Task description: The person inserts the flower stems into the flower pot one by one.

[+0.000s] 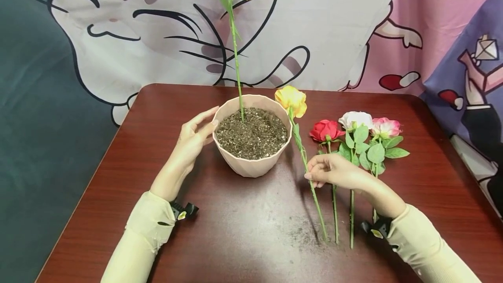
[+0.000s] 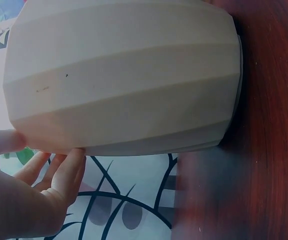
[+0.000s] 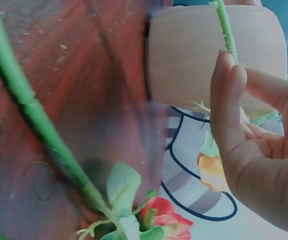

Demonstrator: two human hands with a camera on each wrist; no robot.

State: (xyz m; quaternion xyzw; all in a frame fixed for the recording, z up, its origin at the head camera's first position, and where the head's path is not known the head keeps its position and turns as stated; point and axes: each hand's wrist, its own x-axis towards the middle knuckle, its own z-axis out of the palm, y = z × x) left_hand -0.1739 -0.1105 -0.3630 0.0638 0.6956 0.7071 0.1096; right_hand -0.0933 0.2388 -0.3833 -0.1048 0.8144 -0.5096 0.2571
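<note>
A pale pink faceted flower pot (image 1: 251, 167) filled with dark soil (image 1: 251, 136) stands on the table. From the soil rises a tall white rose (image 1: 237, 51), its stem upright. My left hand (image 1: 188, 141) rests its fingertips and thumb against the pot's left rim; the left wrist view shows the fingers (image 2: 71, 172) along the outer wall. With thumb and forefinger, my right hand (image 1: 334, 170) pinches the green stem of a yellow rose (image 1: 291, 101). Its bloom leans beside the pot's right rim, the stem slanting down toward the front.
Right of the pot lie a red rose (image 1: 326, 130), a white rose (image 1: 355, 120) and a pink-and-white rose (image 1: 386, 127), stems toward the front, partly under my right forearm. A cartoon-cat cloth (image 1: 334, 25) hangs behind the dark red table (image 1: 243, 230). Soil crumbs speckle the tabletop.
</note>
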